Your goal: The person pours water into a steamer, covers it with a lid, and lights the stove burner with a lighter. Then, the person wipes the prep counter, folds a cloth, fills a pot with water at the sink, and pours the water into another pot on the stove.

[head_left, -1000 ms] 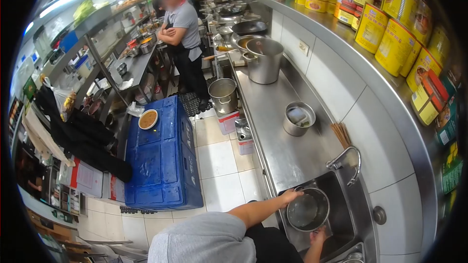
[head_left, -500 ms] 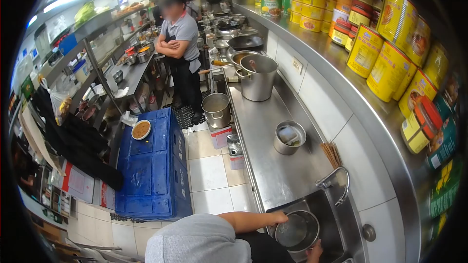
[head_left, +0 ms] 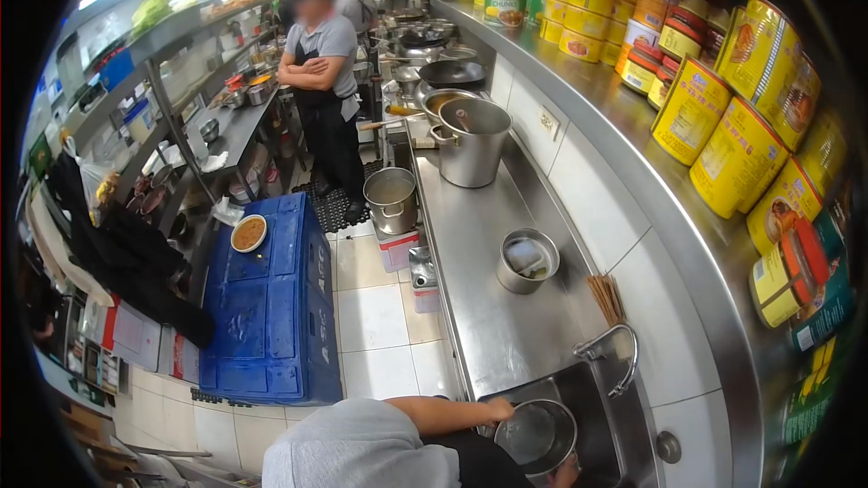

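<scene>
Over the sink, a metal pot is held between two bare hands. The left hand is closed at the rim on the counter side; the right hand grasps the opposite side low down, partly cut off by the frame, so its finger placement cannot be confirmed. Greyish contents show inside; whether they are liquid cannot be settled.

Sound handling, in the inspector's judgement, calls for even support from both hands, slow wrist movement and the rim kept inside the sink's edges. A wet rim could slip.

Chief obstruction: the faucet, curving over the sink's wall side near the pot; a careless lift could knock it. Next to the sink, on the steel counter, stand a bundle of thin sticks and a smaller pot. Farther from the sink is a tall stockpot. Across the floor from the sink, a blue crate bears a bowl.
</scene>
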### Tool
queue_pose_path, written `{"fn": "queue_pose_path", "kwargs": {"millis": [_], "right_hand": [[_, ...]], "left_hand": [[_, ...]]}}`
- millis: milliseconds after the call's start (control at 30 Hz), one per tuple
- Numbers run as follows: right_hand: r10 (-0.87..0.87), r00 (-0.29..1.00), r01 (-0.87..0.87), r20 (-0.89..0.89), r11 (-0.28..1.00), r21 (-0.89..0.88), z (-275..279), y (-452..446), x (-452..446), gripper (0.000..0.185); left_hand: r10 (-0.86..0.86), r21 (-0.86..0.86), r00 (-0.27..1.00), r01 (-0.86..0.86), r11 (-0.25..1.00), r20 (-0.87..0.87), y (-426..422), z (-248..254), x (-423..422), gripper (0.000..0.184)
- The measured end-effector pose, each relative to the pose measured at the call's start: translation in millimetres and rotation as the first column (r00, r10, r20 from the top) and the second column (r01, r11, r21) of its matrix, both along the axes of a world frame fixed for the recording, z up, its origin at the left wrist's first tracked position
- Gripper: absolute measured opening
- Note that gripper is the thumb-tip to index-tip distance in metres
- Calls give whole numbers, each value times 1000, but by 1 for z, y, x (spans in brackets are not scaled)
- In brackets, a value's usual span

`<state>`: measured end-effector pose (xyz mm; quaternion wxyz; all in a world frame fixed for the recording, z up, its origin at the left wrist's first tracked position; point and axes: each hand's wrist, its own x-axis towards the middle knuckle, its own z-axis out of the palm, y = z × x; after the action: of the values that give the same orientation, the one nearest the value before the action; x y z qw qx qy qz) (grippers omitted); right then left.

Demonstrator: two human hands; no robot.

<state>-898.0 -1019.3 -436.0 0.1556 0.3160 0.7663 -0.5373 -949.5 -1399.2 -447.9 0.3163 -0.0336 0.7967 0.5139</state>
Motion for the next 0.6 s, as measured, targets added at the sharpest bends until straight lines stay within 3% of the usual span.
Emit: {"fn": "queue_pose_path", "kwargs": {"millis": [67, 100, 167, 233, 267, 367, 467, 533, 600], "right_hand": [[75, 997, -75, 3, 996, 45, -22, 12, -5, 54], [52, 999, -52, -10, 998, -32, -20, 11, -6, 54], [20, 999, -24, -27, 984, -177, -14, 13, -8, 54], [-16, 999, 4, -34, 947, -321, -2, 11, -5, 53], [-36, 999, 19, -36, 920, -391, 5, 9, -3, 53], [-41, 997, 23, -66, 967, -254, 71, -30, 9, 53], [116, 985, -139, -132, 974, -181, -17, 20, -4, 51], [-55, 997, 36, -58, 959, -281, 18, -4, -1, 51], [-137, 991, 127, -7, 939, -320, 35, -15, 0, 50]], "left_hand": [[-147, -123, 984, 134, 983, -100, 0, 4, -8, 35], [-227, -198, 962, 196, 961, -150, -2, 10, -12, 37], [-253, -277, 953, 201, 939, -165, -4, 19, -14, 40], [-159, -295, 981, 122, 948, -107, -5, 60, -9, 44], [-204, -329, 969, 149, 932, -138, -7, 73, -7, 42], [-293, -420, 934, 186, 888, -206, -13, 104, 5, 39], [-331, -486, 925, 205, 850, -189, -24, 152, 22, 36], [-434, -529, 895, 318, 787, -108, -27, 169, 23, 35], [-362, -510, 921, 244, 825, -145, -26, 173, 29, 35]]}}
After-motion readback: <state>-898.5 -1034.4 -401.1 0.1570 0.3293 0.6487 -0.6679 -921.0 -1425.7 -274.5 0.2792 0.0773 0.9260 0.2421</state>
